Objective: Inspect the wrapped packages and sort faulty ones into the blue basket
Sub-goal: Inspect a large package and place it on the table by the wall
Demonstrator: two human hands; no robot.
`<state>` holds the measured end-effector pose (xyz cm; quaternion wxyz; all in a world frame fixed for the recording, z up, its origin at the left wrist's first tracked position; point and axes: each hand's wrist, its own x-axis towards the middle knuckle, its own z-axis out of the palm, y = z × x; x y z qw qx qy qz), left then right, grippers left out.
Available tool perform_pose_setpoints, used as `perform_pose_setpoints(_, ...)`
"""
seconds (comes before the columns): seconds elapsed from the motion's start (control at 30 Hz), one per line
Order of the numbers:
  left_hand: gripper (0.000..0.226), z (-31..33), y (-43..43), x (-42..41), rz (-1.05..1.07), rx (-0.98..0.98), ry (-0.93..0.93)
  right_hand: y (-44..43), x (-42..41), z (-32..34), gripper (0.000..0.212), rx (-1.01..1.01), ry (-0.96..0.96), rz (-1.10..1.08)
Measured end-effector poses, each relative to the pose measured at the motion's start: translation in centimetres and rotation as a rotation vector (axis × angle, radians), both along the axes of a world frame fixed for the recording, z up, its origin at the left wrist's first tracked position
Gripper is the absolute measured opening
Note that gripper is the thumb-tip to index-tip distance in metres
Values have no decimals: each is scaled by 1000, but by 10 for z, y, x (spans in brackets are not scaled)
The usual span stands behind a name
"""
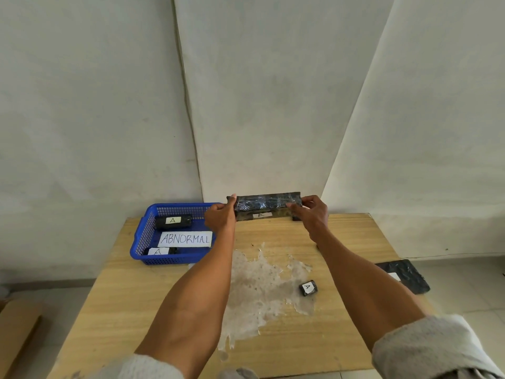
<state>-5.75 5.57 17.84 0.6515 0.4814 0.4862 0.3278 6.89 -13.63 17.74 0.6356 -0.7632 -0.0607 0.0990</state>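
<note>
I hold a long black wrapped package (266, 205) with both hands above the table's far edge. My left hand (220, 217) grips its left end and my right hand (311, 213) grips its right end. A white label marked A shows on its lower face. The blue basket (142, 239) stands at the far left of the table, with an ABNORMAL sign (185, 239) and two black packages labelled A (173, 221) (159, 251) inside. A small black package labelled A (308, 288) lies on the table right of centre. A flat black package (407, 274) rests on the table's right edge.
The wooden table (273, 351) has a pale worn patch (259, 285) in its middle. White walls rise behind it. A cardboard piece (16, 332) lies on the floor at the lower left.
</note>
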Motion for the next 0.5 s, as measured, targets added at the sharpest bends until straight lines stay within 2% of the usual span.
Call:
perform_pose_setpoints(0.17, 41, 2, 6, 2, -12, 28, 105, -6, -4, -10, 57, -1, -5, -21)
perform_pose_setpoints(0.37, 41, -3, 1, 3, -17, -13, 69, -9, -16, 8, 36, -17, -53, -44)
perform_pose_setpoints(0.5, 35, -4, -2, 2, -51, -31, 38, -10, -13, 9, 38, 4, -37, -34)
